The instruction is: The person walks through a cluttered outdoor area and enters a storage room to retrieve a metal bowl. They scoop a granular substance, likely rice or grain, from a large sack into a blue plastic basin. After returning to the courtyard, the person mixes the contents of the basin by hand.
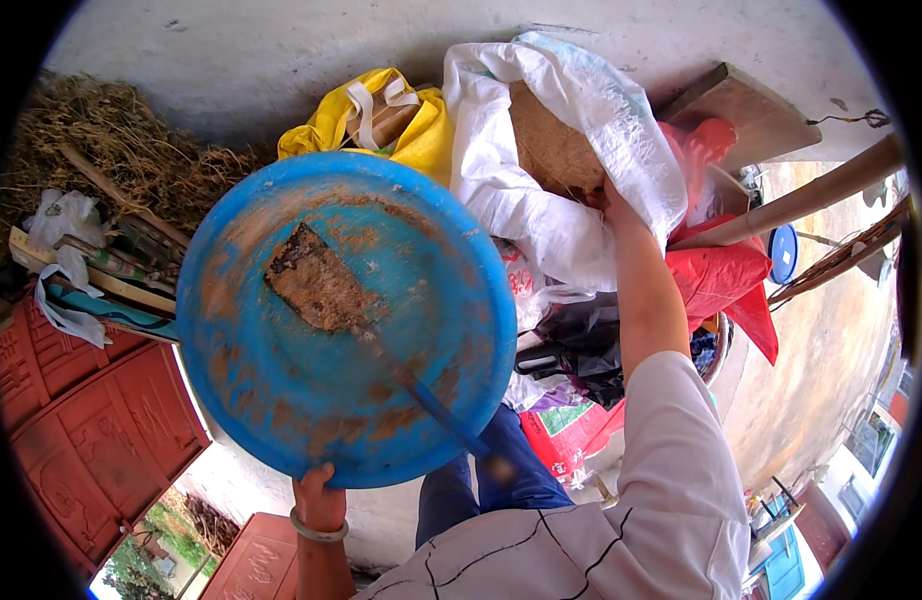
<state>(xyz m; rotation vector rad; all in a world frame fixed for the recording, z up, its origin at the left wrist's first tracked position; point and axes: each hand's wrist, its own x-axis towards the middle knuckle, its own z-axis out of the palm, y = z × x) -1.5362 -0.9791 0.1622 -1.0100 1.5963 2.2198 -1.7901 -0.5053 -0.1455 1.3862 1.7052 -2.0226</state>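
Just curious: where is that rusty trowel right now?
The trowel lies inside the blue basin, centre-left of the head view, held up by the left hand.

White woven sack (pixel 541 190) stands open beside yellow bag (pixel 421 130).

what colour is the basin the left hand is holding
Blue, smeared with brown dirt; the basin shows best in the head view.

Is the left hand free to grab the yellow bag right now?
Probably not. The left hand grips the rim of the big blue basin, and the basin, with a rusty trowel lying in it, sits between that hand and the yellow bag.
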